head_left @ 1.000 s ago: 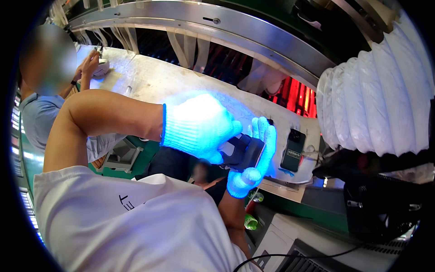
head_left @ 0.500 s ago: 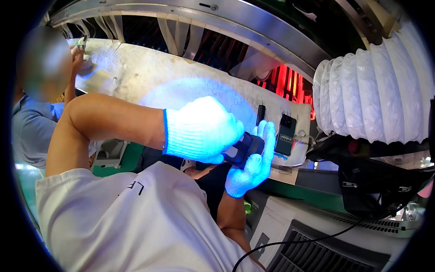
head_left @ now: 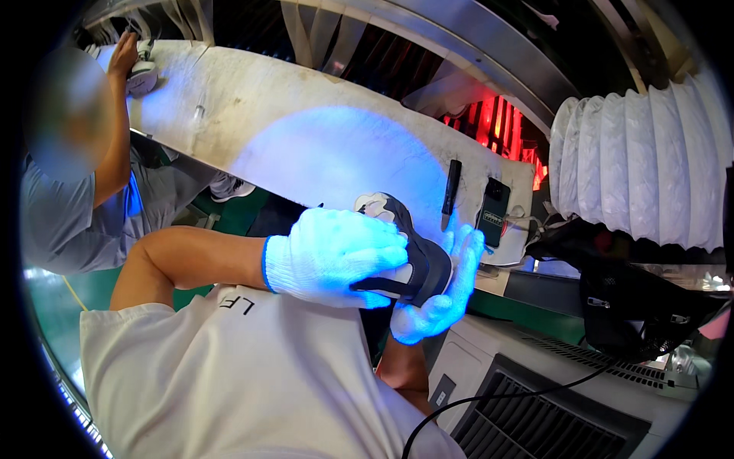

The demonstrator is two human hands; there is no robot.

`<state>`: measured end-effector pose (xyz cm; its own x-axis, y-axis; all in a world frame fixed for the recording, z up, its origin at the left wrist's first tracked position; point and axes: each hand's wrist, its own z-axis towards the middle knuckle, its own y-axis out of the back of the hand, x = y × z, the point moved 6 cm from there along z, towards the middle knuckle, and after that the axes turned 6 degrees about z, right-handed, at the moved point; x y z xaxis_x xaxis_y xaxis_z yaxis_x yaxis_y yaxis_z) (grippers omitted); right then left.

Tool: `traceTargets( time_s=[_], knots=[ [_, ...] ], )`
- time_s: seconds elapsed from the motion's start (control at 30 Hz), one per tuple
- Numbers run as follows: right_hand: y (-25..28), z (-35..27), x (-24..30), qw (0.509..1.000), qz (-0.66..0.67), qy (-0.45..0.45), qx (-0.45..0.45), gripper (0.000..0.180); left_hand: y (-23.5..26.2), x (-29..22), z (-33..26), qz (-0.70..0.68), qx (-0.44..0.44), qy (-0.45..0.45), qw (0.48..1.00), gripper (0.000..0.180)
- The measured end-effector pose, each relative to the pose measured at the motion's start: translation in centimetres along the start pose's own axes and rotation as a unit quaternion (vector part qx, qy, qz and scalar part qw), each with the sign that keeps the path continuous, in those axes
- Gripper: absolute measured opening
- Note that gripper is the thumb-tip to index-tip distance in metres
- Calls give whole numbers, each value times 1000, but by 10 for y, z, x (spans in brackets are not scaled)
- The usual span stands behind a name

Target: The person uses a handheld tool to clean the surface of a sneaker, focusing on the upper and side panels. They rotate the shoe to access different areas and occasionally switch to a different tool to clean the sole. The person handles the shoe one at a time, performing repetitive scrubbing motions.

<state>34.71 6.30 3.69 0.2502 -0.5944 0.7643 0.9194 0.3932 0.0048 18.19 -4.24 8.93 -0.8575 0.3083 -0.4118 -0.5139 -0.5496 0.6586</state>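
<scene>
A dark grey and black shoe with pale patches (head_left: pixel 422 256) is held between my two gloved hands, over the near edge of the work table. My left hand (head_left: pixel 336 256), in a white knitted glove lit bluish, lies across the shoe's side with its fingers closed over it. On the other side, my right hand (head_left: pixel 447 294) cups the shoe's dark rounded end, with the fingers pointing up along it. Part of the shoe is hidden under the left glove. Just beyond the right fingertips a slim black tool with a narrow tip (head_left: pixel 451 191) lies on the table.
A dark phone (head_left: pixel 494 210) lies right of the tool on the pale table (head_left: pixel 252 107). Red-glowing machinery (head_left: pixel 497 126) stands behind. A white ribbed duct (head_left: pixel 634 168) and black bag (head_left: pixel 619 306) are at right. At far left a co-worker's hand (head_left: pixel 122 57) touches a white shoe (head_left: pixel 143 76).
The shoe has been turned, and more of its length shows between my gloves. My left hand has shifted down over it. The co-worker's arm now reaches higher, and the whole view has shifted.
</scene>
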Motion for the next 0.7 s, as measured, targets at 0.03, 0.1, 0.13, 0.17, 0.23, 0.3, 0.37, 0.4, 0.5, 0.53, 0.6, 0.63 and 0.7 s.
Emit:
traceTargets(
  time_s=[0.03,0.1,0.13,0.17,0.23,0.3,0.37,0.4,0.5,0.53,0.6,0.63,0.7],
  knots=[
    [2,-3,-2,1000,-8,14,-2,81,-2,1,-3,-8,-48,-19,999,64],
    [8,-8,-3,999,-29,42,-10,75,-4,3,-5,-21,-73,-44,996,61],
    [10,-10,-3,999,-36,39,-5,71,-4,3,-5,-23,-51,-48,997,59],
    [13,-11,-2,998,-46,36,1,67,-5,4,-5,-30,-30,-52,998,58],
    [15,-9,1,997,-71,30,23,60,-5,4,-4,-20,-4,-54,998,55],
    [13,0,12,994,-97,22,55,53,-3,6,-3,-16,-4,-58,998,52],
    [9,2,19,992,-112,15,61,45,-3,7,-2,-17,-33,-69,997,49],
    [11,2,21,990,-122,12,74,45,-6,6,-5,-12,-52,-73,996,45],
    [5,3,25,984,-155,14,91,41,-8,11,-9,-22,-81,-68,994,44],
    [2,8,28,979,-175,23,104,39,-8,12,-8,-37,-58,-62,996,51],
    [-6,11,34,975,-171,53,132,42,8,37,6,-127,-17,-63,990,58],
    [-12,6,31,985,-109,46,126,57,18,44,11,-168,6,-63,984,62],
    [-18,-1,26,991,52,43,113,76,55,59,-12,-145,19,145,979,102]
  ],
)
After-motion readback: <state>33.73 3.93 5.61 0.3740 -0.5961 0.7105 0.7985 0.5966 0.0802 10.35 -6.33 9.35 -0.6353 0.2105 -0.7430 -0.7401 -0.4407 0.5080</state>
